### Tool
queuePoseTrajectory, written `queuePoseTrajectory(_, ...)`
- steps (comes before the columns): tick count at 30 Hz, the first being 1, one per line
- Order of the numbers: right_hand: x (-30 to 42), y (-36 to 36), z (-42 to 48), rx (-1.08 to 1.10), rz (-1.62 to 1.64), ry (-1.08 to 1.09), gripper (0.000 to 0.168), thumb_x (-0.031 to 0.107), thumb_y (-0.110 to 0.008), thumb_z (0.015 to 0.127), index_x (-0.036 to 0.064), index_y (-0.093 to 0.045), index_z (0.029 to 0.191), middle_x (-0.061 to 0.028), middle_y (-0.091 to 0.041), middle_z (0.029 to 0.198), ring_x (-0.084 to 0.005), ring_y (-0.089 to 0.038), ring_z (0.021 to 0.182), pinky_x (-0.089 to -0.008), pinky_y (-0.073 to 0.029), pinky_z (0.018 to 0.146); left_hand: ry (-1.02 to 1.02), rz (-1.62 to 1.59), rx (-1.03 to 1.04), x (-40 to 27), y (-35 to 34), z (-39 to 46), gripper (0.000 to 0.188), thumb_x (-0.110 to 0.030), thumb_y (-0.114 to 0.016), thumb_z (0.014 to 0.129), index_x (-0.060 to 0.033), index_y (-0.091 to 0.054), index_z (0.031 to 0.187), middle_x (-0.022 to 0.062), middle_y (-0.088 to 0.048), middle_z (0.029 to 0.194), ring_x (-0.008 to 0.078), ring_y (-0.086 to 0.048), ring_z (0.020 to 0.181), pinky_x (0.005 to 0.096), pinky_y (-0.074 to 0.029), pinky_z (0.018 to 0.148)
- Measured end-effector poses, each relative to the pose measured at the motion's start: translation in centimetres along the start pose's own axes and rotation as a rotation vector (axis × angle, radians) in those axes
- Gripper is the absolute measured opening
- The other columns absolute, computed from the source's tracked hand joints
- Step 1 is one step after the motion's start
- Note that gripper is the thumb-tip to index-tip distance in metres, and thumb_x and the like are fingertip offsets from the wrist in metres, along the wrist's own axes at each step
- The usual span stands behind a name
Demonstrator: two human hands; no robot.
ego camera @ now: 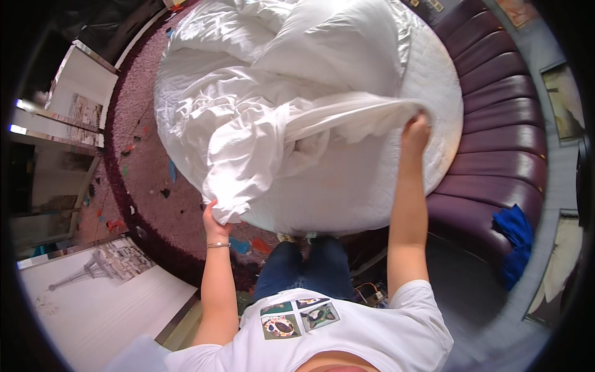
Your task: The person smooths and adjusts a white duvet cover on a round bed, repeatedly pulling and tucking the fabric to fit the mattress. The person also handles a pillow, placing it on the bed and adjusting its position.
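Observation:
A white sheet (251,139) lies bunched across the near half of a round bed with a quilted white mattress cover (334,186). My left hand (216,224) grips one gathered end of it at the bed's near left edge. Out to the right, my right hand (417,130) holds another part of the fabric, which stretches in a raised band between the two sides. That hand is slightly blurred and its fingertips are partly hidden. Behind the sheet, white pillows (334,51) and more rumpled white bedding (218,32) fill the far part of the bed.
A curved purple padded headboard (492,139) borders the bed on the right, with a blue cloth (516,242) draped over its near end. Beneath lies a round purple rug (144,186). Panels with an Eiffel Tower print (107,297) stand at the lower left. Cables (369,293) lie near my legs.

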State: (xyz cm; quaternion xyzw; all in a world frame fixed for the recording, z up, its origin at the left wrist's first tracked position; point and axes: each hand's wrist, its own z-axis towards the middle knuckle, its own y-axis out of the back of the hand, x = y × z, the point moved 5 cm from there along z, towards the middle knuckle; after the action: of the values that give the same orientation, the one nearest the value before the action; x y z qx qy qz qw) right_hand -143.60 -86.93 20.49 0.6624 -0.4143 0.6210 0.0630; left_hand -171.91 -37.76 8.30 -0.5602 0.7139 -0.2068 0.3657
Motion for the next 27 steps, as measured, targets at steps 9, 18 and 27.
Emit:
queuePoseTrajectory(9, 2.7, 8.0, -0.9, 0.290, -0.395, 0.133, 0.053, 0.032, -0.057, 0.090, 0.002, -0.039, 0.130, -0.0064, -0.049, 0.121, -0.0184, -0.046, 0.110, -0.0349, -0.037, 0.097, 0.818, 0.209, 0.534, 19.8, -14.2, -7.4, 0.041, -0.009, -0.051, 0.079, 0.0077, -0.051, 0.117, 0.0186, -0.062, 0.108, 0.0296, -0.062, 0.101, 0.0421, -0.048, 0.092)
queuePoseTrajectory(18, -10.7, 11.7, -12.9, 0.235, 0.104, -0.892, 0.042, 0.018, -0.047, 0.089, -0.009, -0.046, 0.121, -0.0215, -0.056, 0.119, -0.0335, -0.055, 0.111, -0.0473, -0.044, 0.098, 0.877, 0.464, 0.354, 22.1, -10.6, -7.1, 0.041, -0.008, -0.051, 0.081, 0.0065, -0.051, 0.119, 0.0162, -0.062, 0.111, 0.0269, -0.061, 0.103, 0.0393, -0.047, 0.092)
queuePoseTrajectory(27, 3.5, 11.8, -12.8, 0.362, -0.102, -0.168, 0.029, 0.017, -0.051, 0.092, 0.011, -0.050, 0.120, -0.0014, -0.063, 0.087, -0.0112, -0.061, 0.071, -0.0240, -0.049, 0.062, 0.522, 0.028, 0.237, 20.0, -12.4, -1.7, 0.039, -0.010, -0.046, 0.082, 0.0058, -0.047, 0.118, 0.0171, -0.059, 0.109, 0.0289, -0.059, 0.101, 0.0408, -0.049, 0.088)
